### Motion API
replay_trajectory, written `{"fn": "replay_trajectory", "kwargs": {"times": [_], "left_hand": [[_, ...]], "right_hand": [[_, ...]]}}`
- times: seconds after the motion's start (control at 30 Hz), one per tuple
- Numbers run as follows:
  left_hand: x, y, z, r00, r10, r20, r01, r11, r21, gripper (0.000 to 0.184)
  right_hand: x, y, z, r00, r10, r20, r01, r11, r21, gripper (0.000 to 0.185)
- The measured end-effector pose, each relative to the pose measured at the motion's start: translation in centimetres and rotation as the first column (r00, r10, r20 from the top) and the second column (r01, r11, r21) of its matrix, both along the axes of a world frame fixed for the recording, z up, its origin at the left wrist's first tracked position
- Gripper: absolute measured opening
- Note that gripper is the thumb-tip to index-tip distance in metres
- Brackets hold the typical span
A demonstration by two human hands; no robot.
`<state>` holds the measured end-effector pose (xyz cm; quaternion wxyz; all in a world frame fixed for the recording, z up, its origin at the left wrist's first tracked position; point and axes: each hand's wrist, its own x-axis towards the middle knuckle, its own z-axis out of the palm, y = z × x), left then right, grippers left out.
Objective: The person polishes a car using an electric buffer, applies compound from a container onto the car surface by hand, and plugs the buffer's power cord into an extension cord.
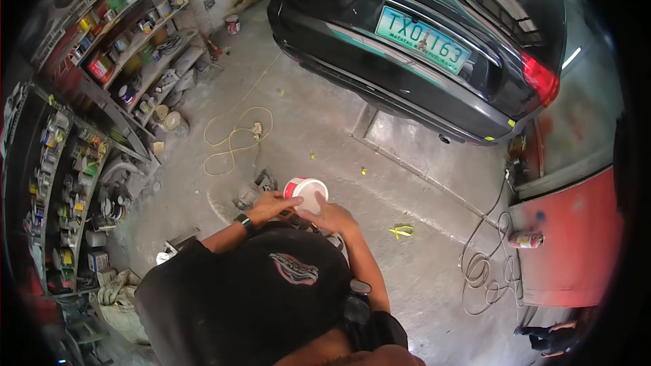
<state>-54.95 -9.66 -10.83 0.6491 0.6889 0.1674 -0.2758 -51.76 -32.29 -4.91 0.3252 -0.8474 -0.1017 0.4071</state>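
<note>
looking down from a person's head: in front of a dark shirt (237, 285), two bare hands hold a small round tub (312, 187), red and white, above a grey concrete floor (325, 118). the left hand (268, 208), with a watch (243, 220) on its wrist, grips the tub's side, thumb near the rim. the right hand (331, 217) closes on the opposite side, its thumb lying over the round white top, which looks like a lid. the fingers under the tub are hidden.

as for progress, the tub is in hand, held off the floor; the top appears to be on, so the tub seems unopened. whether anything has been taken from it, and how much work is left, cannot be told.

ahead is the rear of a dark car (380, 76). a yellow cord (232, 110) loops across the floor to the left; to the right, a grey hose (477, 268) lies coiled beside a red panel (573, 230).
</note>
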Motion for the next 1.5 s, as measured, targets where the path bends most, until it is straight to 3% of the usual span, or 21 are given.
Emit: {"fn": "replay_trajectory", "kwargs": {"times": [0.07, 0.17, 0.23, 0.3, 0.4, 0.47, 0.53, 0.67, 0.7, 0.8, 0.9, 1.0, 1.03, 1.1, 1.13, 1.2, 1.23, 1.27, 1.33, 1.43, 1.5], "left_hand": [[-1.0, -1.0, -0.8, 0.998, 0.055, 0.036, -0.057, 0.997, 0.046, 0.049], [-2.2, -1.7, -1.8, 0.987, 0.158, 0.025, -0.159, 0.985, 0.074, 0.053], [-2.0, -2.4, -1.8, 0.988, 0.154, 0.032, -0.157, 0.971, 0.179, 0.055], [-2.0, -2.6, 1.0, 0.992, 0.121, 0.047, -0.129, 0.938, 0.320, 0.056], [-2.3, -1.1, -3.2, 0.962, 0.257, 0.089, -0.270, 0.938, 0.215, 0.056], [-1.7, -0.2, -2.9, 0.962, 0.266, 0.056, -0.272, 0.943, 0.191, 0.057], [-1.3, 0.0, -2.2, 0.956, 0.286, 0.056, -0.292, 0.939, 0.185, 0.057], [0.5, 2.4, -2.9, 0.967, 0.253, 0.015, -0.251, 0.948, 0.196, 0.063], [1.1, 3.0, -3.2, 0.966, 0.259, 0.023, -0.259, 0.951, 0.167, 0.063], [2.3, 5.8, -3.4, 0.966, 0.258, 0.024, -0.259, 0.961, 0.096, 0.059], [3.9, 7.9, -2.7, 0.954, 0.298, 0.021, -0.298, 0.954, 0.021, 0.051], [5.5, 11.2, -5.8, 0.963, 0.252, 0.097, -0.259, 0.964, 0.066, 0.047], [5.9, 12.1, -5.5, 0.968, 0.211, 0.137, -0.228, 0.965, 0.127, 0.047], [6.7, 13.2, -3.4, 0.964, 0.193, 0.181, -0.224, 0.960, 0.167, 0.048], [6.9, 13.8, -2.5, 0.956, 0.216, 0.197, -0.246, 0.958, 0.145, 0.049], [7.7, 15.8, -5.1, 0.944, 0.288, 0.162, -0.301, 0.952, 0.057, 0.050], [7.9, 16.4, -4.4, 0.933, 0.342, 0.111, -0.341, 0.940, -0.032, 0.051], [8.3, 17.0, -3.1, 0.919, 0.388, 0.071, -0.378, 0.918, -0.124, 0.052], [8.8, 18.4, -1.2, 0.916, 0.397, 0.050, -0.391, 0.915, -0.104, 0.054], [9.3, 19.7, -0.9, 0.893, 0.445, 0.060, -0.435, 0.891, -0.129, 0.058], [9.7, 19.9, -0.9, 0.879, 0.474, 0.051, -0.462, 0.874, -0.153, 0.060]], "right_hand": [[0.4, -0.3, -1.6, 0.994, 0.105, 0.012, -0.105, 0.994, 0.036, 0.116], [0.9, 0.4, -13.2, 0.907, 0.355, 0.228, -0.386, 0.916, 0.110, 0.111], [1.0, 0.3, -14.6, 0.844, 0.487, 0.226, -0.515, 0.853, 0.083, 0.106], [1.6, 0.7, -9.4, 0.814, 0.581, 0.005, -0.580, 0.812, 0.055, 0.099], [1.7, 1.3, -12.2, 0.803, 0.592, 0.067, -0.594, 0.787, 0.165, 0.094], [2.7, 1.1, -13.1, 0.838, 0.500, -0.218, -0.433, 0.853, 0.290, 0.104], [4.3, 0.4, -6.2, 0.828, 0.355, -0.435, -0.267, 0.930, 0.252, 0.113], [7.1, 4.0, -4.6, 0.897, 0.239, -0.371, -0.163, 0.960, 0.227, 0.122], [7.5, 5.2, -4.8, 0.915, 0.239, -0.326, -0.178, 0.962, 0.205, 0.113], [9.5, 9.2, -4.5, 0.846, 0.414, -0.336, -0.344, 0.905, 0.249, 0.104], [11.2, 11.7, -2.7, 0.855, 0.451, -0.257, -0.393, 0.886, 0.247, 0.084], [12.9, 15.6, -4.1, 0.783, 0.566, -0.259, -0.550, 0.823, 0.138, 0.073], [13.0, 16.6, -5.1, 0.792, 0.556, -0.250, -0.519, 0.830, 0.202, 0.070], [14.1, 19.0, -4.3, 0.722, 0.653, -0.230, -0.647, 0.754, 0.109, 0.069], [14.3, 19.7, -5.7, 0.738, 0.664, -0.123, -0.628, 0.741, 0.236, 0.066], [15.7, 20.6, -4.5, 0.754, 0.646, -0.121, -0.609, 0.755, 0.243, 0.061], [16.6, 21.1, -1.3, 0.752, 0.624, -0.211, -0.615, 0.780, 0.113, 0.059], [17.0, 20.6, -0.5, 0.808, 0.550, -0.214, -0.517, 0.834, 0.193, 0.056], [18.1, 19.8, -0.2, 0.864, 0.394, -0.314, -0.290, 0.899, 0.329, 0.055], [19.0, 19.4, -0.2, 0.788, 0.167, -0.593, 0.120, 0.903, 0.414, 0.070], [19.1, 19.7, -1.3, 0.687, 0.162, -0.708, 0.255, 0.859, 0.444, 0.077]]}}
